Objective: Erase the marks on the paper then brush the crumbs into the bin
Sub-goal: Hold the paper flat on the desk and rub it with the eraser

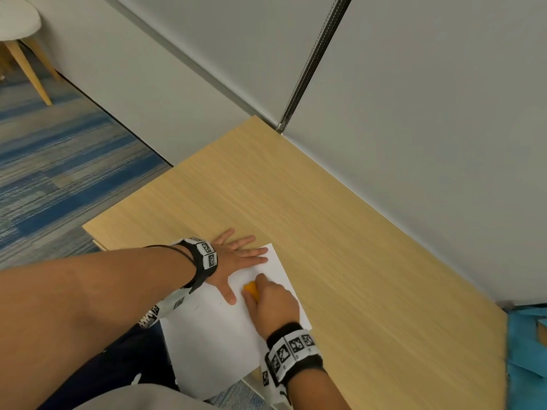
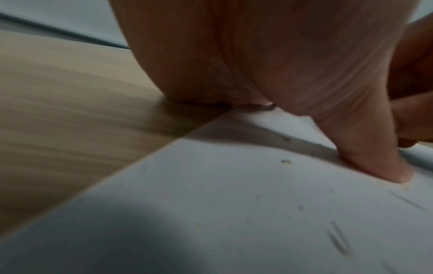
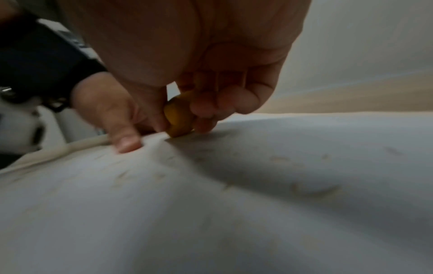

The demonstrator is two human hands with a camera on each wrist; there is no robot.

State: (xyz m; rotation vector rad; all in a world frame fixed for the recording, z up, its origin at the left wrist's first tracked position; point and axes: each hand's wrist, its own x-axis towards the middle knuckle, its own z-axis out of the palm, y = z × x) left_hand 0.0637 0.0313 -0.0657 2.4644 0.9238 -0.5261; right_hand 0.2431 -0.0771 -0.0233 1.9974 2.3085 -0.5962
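Erasing marks on the white paper (image 1: 219,335)

The right hand (image 1: 273,303) is pinching an orange eraser (image 1: 251,289), pressing it onto the paper; just beyond the grip, the left hand (image 1: 233,258) is lying flat with straight fingers, holding the sheet on the wooden table (image 1: 340,232).

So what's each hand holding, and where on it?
Right hand pinches the eraser by its sides. Left hand holds nothing, pressing flat on the paper.

Paper (image 1: 219,335) on table (image 1: 340,247) — eraser (image 1: 251,289) atop
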